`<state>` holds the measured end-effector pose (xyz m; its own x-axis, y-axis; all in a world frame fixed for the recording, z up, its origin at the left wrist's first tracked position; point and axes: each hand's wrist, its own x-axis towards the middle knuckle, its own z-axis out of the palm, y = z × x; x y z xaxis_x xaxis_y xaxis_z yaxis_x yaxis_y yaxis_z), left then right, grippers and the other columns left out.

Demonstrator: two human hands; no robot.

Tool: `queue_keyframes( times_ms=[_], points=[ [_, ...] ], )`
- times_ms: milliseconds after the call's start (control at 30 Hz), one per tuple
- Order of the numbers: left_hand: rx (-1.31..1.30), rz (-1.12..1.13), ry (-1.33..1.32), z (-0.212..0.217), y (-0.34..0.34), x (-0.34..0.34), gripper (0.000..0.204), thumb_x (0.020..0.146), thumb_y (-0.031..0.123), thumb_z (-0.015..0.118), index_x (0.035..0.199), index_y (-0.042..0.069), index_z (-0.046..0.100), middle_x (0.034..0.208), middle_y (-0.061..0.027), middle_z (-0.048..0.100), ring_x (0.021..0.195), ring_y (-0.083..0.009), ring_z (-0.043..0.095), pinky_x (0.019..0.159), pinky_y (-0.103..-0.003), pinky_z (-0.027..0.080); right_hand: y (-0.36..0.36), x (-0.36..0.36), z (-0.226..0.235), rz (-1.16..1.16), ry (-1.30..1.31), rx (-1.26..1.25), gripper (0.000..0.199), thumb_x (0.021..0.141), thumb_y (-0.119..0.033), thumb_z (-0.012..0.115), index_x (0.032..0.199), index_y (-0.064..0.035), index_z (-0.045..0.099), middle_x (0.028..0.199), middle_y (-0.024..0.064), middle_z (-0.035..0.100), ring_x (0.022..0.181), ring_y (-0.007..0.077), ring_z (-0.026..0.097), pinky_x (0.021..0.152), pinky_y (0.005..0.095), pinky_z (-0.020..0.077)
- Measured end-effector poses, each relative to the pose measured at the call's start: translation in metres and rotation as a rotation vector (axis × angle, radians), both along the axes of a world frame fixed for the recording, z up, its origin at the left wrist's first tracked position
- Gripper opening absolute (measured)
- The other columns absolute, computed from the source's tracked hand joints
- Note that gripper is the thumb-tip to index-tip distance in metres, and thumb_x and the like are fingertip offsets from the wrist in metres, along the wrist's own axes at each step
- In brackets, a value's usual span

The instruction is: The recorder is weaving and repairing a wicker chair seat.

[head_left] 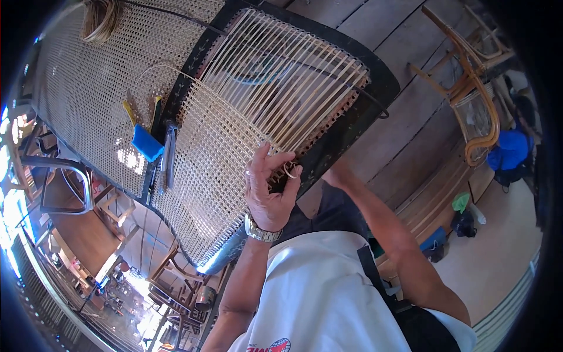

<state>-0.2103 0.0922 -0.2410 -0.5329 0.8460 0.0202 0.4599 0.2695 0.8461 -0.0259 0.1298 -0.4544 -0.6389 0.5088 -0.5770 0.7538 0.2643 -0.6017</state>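
Note:
A dark-framed panel with woven cane [217, 126] lies before me. Its far right part has parallel cane strands [287, 76] with open gaps between them. My left hand [267, 190], with a metal watch at the wrist, rests at the panel's near right edge. Its thumb and forefinger are closed around a small curled loop of cane strand [290, 170]. Just past the black frame [375, 88] edge, my right hand [335, 175] reaches under the panel; its fingers are hidden. One loose strand arcs over the weave from the left.
On the woven panel lie a blue piece [148, 144], yellow-handled tools and a metal tool [168, 154]. A bundle of cane strands [101, 22] sits at the far left. Wooden chair frames [484, 126] stand at the right; more furniture is at the lower left.

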Motion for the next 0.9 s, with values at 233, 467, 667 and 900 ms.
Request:
queue_keyframes(
  times_ms=[233,467,667,900],
  points=[
    [0.032,-0.077,0.112,-0.001,-0.004,-0.001,0.074,0.082,0.0,0.078,0.145,0.002,0.04,0.104,-0.0074,0.074,0.095,-0.0171,0.07,0.087,-0.03,0.055,-0.026,-0.036,-0.026,-0.542,0.856,-0.546,0.058,0.092,-0.011,0.073,0.142,-0.0069,0.045,0.134,0.0056,0.056,0.12,0.0211,0.053,0.103,0.034,0.046],
    [0.017,-0.049,0.022,-0.003,-0.007,-0.003,0.082,0.078,0.008,0.085,0.146,0.002,0.039,0.116,-0.0134,0.071,0.098,-0.0236,0.07,0.092,-0.036,0.053,-0.01,-0.025,-0.009,-0.663,0.849,-0.756,0.043,0.094,-0.01,0.07,0.134,-0.0071,0.053,0.128,0.0037,0.058,0.114,0.0173,0.056,0.098,0.0327,0.0489],
    [0.011,-0.11,0.36,0.01,-0.004,-0.001,0.096,0.067,0.025,0.093,0.145,0.005,0.041,0.137,-0.0182,0.057,0.129,-0.0387,0.052,0.107,-0.049,0.043,-0.029,-0.03,-0.049,-0.7,1.107,-0.945,0.036,0.098,-0.012,0.065,0.132,-0.0074,0.055,0.126,0.0024,0.058,0.112,0.0156,0.056,0.096,0.034,0.0499],
    [-0.143,-0.28,0.463,0.009,-0.019,-0.005,0.087,0.07,0.046,0.086,0.139,0.005,0.051,0.143,-0.0201,0.05,0.134,-0.0459,0.045,0.109,-0.057,0.038,-0.028,-0.032,-0.043,-0.707,1.051,-0.805,0.034,0.098,-0.013,0.065,0.13,-0.0068,0.056,0.122,0.0033,0.06,0.11,0.0166,0.058,0.094,0.0344,0.0508]
  ],
)
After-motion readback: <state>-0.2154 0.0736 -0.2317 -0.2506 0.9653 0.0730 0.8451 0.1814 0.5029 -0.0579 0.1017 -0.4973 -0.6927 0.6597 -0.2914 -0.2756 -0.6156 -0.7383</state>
